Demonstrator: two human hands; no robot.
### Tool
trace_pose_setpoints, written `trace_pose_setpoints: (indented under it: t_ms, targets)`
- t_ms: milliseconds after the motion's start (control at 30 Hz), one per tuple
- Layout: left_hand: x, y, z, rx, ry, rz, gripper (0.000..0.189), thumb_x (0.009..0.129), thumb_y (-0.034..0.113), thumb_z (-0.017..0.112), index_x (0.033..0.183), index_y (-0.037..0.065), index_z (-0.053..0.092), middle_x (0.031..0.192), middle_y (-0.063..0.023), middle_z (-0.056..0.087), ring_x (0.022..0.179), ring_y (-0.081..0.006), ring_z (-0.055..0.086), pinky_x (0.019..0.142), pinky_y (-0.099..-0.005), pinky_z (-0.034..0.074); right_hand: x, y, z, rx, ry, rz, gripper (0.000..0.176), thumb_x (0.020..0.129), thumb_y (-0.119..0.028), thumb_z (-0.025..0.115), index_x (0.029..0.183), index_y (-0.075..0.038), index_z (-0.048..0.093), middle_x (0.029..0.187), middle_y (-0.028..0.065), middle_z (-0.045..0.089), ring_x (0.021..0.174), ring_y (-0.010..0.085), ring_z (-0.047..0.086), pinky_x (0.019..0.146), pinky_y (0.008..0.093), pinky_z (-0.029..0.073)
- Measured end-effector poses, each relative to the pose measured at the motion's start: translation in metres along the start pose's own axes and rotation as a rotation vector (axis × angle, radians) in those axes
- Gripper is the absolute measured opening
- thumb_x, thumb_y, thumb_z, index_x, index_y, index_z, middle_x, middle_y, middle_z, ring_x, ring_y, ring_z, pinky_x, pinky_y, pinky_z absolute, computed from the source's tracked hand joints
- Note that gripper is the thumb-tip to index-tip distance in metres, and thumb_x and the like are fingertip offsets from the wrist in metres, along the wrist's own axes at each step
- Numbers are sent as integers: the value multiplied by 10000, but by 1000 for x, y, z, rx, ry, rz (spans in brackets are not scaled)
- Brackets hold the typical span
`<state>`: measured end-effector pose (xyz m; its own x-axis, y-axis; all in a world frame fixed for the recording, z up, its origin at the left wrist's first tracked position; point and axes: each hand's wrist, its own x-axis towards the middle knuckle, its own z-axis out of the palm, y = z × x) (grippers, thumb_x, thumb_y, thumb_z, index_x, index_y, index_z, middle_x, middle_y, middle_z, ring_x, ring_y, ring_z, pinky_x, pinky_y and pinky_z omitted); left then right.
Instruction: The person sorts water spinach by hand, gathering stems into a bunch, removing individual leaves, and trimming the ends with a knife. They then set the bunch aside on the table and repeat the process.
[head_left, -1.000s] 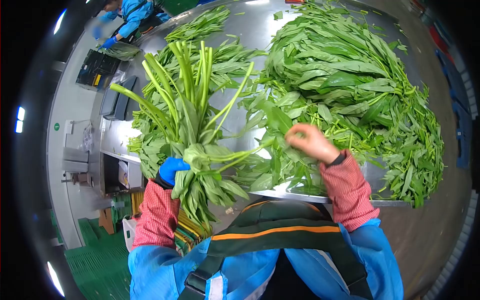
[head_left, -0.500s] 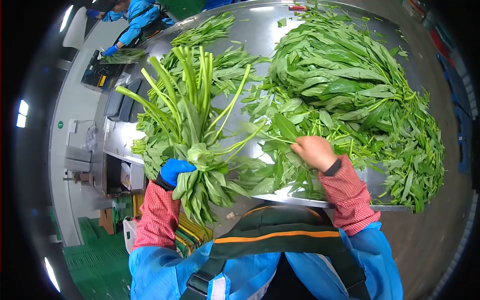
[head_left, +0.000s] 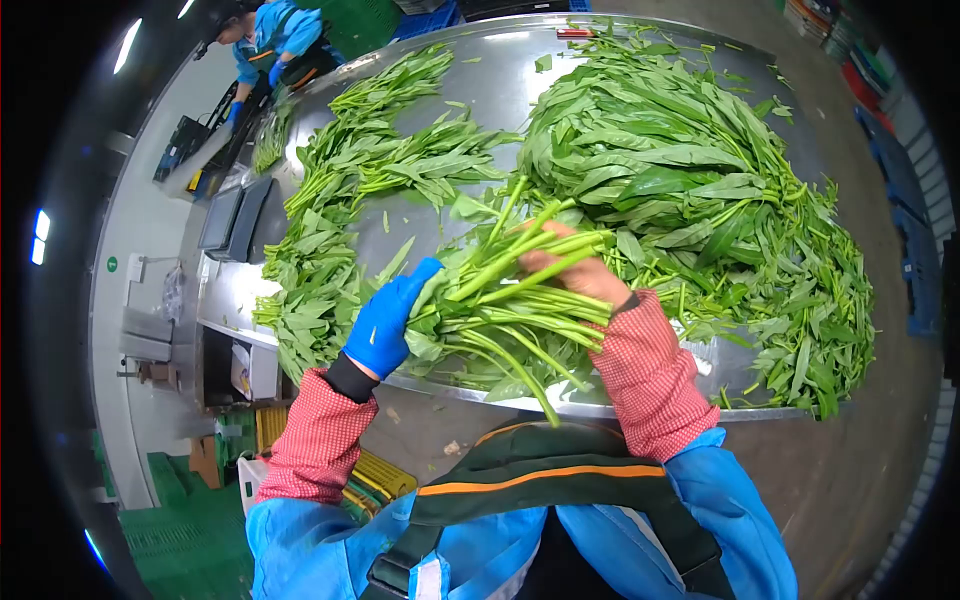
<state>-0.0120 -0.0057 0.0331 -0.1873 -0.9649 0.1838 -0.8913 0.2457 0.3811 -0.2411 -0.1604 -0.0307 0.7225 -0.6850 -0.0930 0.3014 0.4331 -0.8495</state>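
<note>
Left hand (head_left: 385, 322): blue glove on, wrapped around the leafy end of the bunch (head_left: 530, 312), though the leaves hide some of the fingers
Right hand (head_left: 580, 272): bare, in among the stems and touching them; can't tell how tight it is, stems cover half of it
Bunch: between the two hands, leaves by the left, cut ends by the right, stems fanned out
Low stem (head_left: 537, 395): droops below the right hand, past the table (head_left: 500, 75) edge; could easily slip out or snag there if the grip's loose
Leaves: might bruise or tear if the left hand squeezes too hard, they look soft
Pile (head_left: 680, 150): just beyond the right hand and off to its right; spread stems could tangle in it if the bunch dips
Row (head_left: 315, 245): beyond the left hand, other greens laid out; a wide swing left could scatter them
</note>
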Motion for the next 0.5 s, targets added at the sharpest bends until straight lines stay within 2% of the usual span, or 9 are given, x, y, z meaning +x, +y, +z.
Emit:
trace_pose_setpoints:
  t_ms: [33,67,133,233,300,367,433,467,500]
  targets:
    - [-3,-3,1,17,1,-40,857,606,-190,467,1401,121,395,1170,-185,576,1023,-389,543,877,-414,455,-3,-5,-5,-94,79,8,257,806,-131,713,1029,-66,603,819,34,618,639,112,598,563,234,513]
    - [-7,-7,1,34,3,-81,848,612,-183,474,1400,119,396,1145,-185,580,1004,-388,546,860,-417,456,-1,-9,-16,-43,141,-157,169,827,-123,693,962,-54,621,809,34,617,646,93,586,537,210,489]
    - [-14,-14,0,71,12,-144,829,627,-170,478,1402,109,392,1082,-189,584,966,-387,549,820,-426,456,-17,-40,-28,126,228,-230,96,852,-90,648,932,-48,616,808,38,614,619,97,570,544,217,495]
    - [-25,-28,1,157,62,-135,818,636,-164,468,1407,96,383,1093,-194,584,967,-386,549,824,-427,455,-40,-73,-58,375,184,-436,58,882,-66,598,883,-72,541,735,27,529,600,102,476,513,227,428]
    - [-28,-29,-3,198,94,-92,817,636,-158,467,1412,82,372,1095,-191,586,964,-383,552,822,-426,454,-49,-75,-78,410,-105,-408,55,889,-91,588,919,-81,542,790,43,570,644,97,521,517,226,441]
    - [-31,-33,-3,251,68,-124,810,640,-147,479,1411,78,371,1078,-179,591,946,-376,555,805,-424,454,-49,-66,-82,-479,59,120,258,864,-247,640,1033,-78,544,901,96,640,678,171,620,541,266,493]
    - [-27,-32,-5,300,36,-132,791,648,-130,497,1403,78,382,1036,-168,591,910,-361,558,777,-417,453,-58,-43,-64,-2012,176,26,422,832,-333,658,1152,-90,528,888,131,652,644,266,625,592,328,522]
    - [-25,-31,-7,325,16,-134,781,652,-121,506,1399,77,388,1014,-163,592,892,-354,560,763,-413,452,-51,-48,-57,-1942,317,111,435,821,-382,651,1128,-80,589,870,159,657,701,314,639,661,375,520]
    - [-23,-30,-8,358,3,-111,769,657,-113,512,1393,77,396,998,-155,591,872,-344,559,748,-410,450,-43,-54,-54,-1671,266,28,409,821,-386,652,1076,-68,613,857,157,658,717,308,643,664,377,515]
